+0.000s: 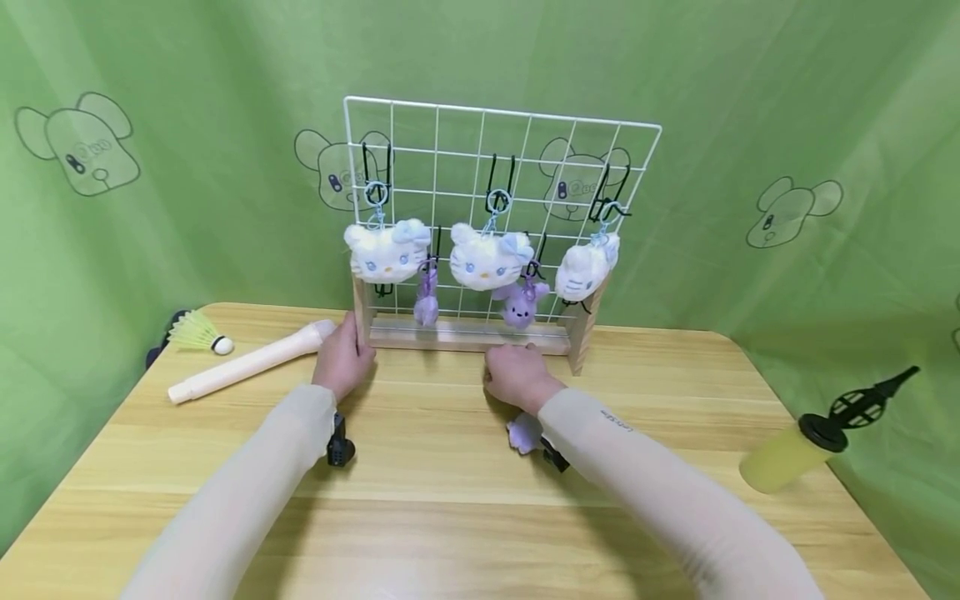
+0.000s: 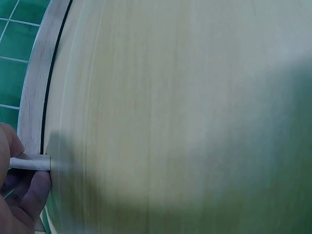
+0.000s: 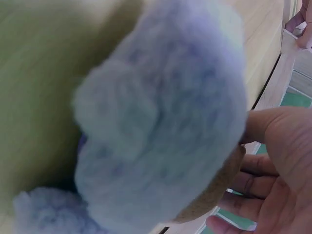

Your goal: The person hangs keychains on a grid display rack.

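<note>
My left hand (image 1: 343,358) grips the left wooden foot (image 2: 31,162) of a white wire grid rack (image 1: 480,154); the left wrist view shows thumb and fingers on either side of it. By the rack's wooden base rail (image 1: 465,335), my right hand (image 1: 519,377) is curled low over the table. In the right wrist view its thumb and fingers close around a brown rounded thing (image 3: 210,196), mostly hidden by a lavender plush (image 3: 161,117). That plush shows partly under my right wrist in the head view. White cat plush keychains (image 1: 491,257) and purple plush keychains (image 1: 519,307) hang from black hooks.
Left of the rack lie a pale tube (image 1: 251,362) and a yellow shuttlecock (image 1: 198,333). A yellow hand pump (image 1: 787,458) with a black nozzle lies near the table's right edge. Behind the table (image 1: 405,533) hangs a green curtain (image 1: 712,92).
</note>
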Demonstrator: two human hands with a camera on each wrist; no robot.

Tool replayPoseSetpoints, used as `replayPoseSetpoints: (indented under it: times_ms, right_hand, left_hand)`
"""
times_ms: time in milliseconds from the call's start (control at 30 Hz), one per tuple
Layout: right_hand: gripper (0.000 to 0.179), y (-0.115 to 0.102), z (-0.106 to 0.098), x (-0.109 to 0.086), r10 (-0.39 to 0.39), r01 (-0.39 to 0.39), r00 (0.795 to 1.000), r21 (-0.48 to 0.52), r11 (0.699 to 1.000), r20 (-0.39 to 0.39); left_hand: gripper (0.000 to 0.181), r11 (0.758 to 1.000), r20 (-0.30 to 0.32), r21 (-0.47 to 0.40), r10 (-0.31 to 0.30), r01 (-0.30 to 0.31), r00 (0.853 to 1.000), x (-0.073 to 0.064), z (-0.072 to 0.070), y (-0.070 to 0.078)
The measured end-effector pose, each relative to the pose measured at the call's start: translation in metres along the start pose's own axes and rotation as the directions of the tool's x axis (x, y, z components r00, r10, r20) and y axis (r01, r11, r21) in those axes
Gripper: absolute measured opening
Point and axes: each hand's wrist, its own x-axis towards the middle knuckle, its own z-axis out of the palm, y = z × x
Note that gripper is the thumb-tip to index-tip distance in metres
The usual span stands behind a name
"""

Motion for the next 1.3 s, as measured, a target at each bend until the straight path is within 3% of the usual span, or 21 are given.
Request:
replayPoseSetpoints:
  times_ms: [300, 567, 833, 1067, 1300]
  right_hand:
    - [0.035, 0.009, 0.0, 0.003, 0.008, -0.009, 1.0, 0.095, 0.995, 0.012]
    - [0.015, 0.024, 0.003, 0.004, -0.04, 0.046, 0.999, 0.251, 0.967, -0.029]
    - [0.02, 0.035, 0.003, 0.003, -0.196, 0.215, 0.977, 0.4, 0.891, -0.087]
    - [0.014, 0.043, 0.004, 0.001, -0.236, 0.223, 0.971, 0.472, 0.853, -0.031]
    - [0.019, 0.049, -0.002, -0.003, -0.316, 0.254, 0.948, 0.53, 0.809, 0.029]
  left_hand:
    - [0.052, 1.0, -0.005, 0.002, 0.003, -0.003, 1.0, -0.001, 0.0, 0.002]
    - [0.053, 1.0, 0.0, 0.005, -0.001, 0.001, 1.0, 0.0, -0.001, 0.002]
    - [0.051, 1.0, 0.001, 0.013, -0.001, 0.001, 1.0, 0.001, 0.0, 0.001]
    - [0.053, 1.0, -0.001, 0.009, 0.0, 0.0, 1.0, 0.001, 0.0, 0.001]
    - [0.053, 1.0, -0.002, 0.007, -0.003, 0.003, 1.0, 0.001, 0.0, 0.001]
